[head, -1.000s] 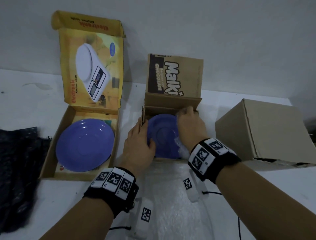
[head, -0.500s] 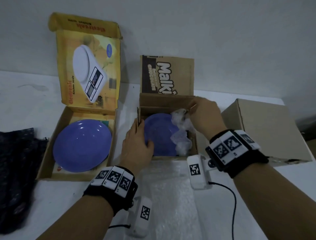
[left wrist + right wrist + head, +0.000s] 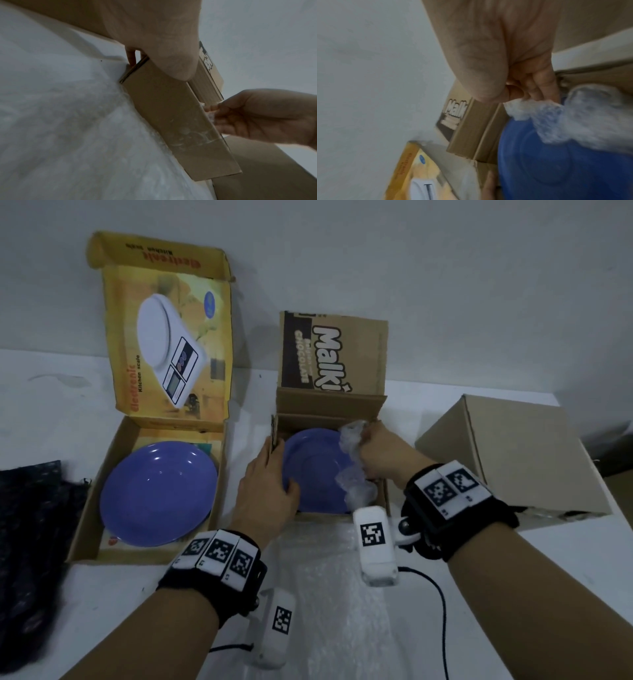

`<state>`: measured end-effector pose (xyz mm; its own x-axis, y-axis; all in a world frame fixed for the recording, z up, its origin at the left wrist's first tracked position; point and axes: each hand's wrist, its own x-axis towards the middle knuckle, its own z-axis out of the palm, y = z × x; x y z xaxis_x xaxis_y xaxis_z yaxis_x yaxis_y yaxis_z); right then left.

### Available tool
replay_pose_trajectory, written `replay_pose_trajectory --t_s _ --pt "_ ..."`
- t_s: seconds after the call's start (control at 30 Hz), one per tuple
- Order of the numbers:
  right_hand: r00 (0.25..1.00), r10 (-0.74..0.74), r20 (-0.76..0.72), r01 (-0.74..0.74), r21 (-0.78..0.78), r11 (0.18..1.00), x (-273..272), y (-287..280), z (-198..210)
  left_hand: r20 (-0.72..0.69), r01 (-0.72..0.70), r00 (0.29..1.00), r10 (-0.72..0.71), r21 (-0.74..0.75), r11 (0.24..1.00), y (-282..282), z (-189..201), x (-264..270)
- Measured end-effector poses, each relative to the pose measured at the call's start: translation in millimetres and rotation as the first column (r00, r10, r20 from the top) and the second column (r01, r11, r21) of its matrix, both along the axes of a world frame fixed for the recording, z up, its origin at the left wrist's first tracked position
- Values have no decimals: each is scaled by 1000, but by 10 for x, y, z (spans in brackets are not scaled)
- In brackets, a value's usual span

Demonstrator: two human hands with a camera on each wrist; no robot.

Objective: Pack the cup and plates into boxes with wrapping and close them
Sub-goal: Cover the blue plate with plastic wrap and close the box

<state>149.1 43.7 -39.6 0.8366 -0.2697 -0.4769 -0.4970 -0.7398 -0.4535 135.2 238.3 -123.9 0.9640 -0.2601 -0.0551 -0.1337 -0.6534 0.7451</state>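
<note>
A blue plate [image 3: 315, 470] lies in the open brown Malkist box [image 3: 329, 405] at the middle of the table. My left hand [image 3: 279, 470] grips the box's left wall, fingers outside and thumb inside at the plate's rim; the left wrist view shows the left hand [image 3: 137, 59] on the cardboard edge. My right hand [image 3: 368, 436] pinches a crumpled strip of bubble wrap [image 3: 358, 491] at the box's far right corner, over the plate's right side. In the right wrist view the right hand [image 3: 520, 93] holds the bubble wrap [image 3: 573, 119] above the plate [image 3: 556, 169]. A second blue plate [image 3: 159, 493] lies unwrapped in the open yellow kitchen-scale box [image 3: 85, 508]. No cup shows.
A closed plain cardboard box [image 3: 513, 457] stands at the right. A flat sheet of bubble wrap [image 3: 342, 604] lies on the white table in front of the middle box. Dark cloth [image 3: 30, 542] lies at the left edge. A wall stands close behind the boxes.
My right hand has come up off the plate and drawn the bubble wrap toward the box's far right corner. The left hand has stayed on the box's left wall.
</note>
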Motion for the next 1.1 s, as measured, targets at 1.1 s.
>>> replay_pose_trajectory --t_s 1.1 --pt "888 89 452 -106 13 994 -1129 2 329 -178 75 974 -138 -318 945 197 244 -196"
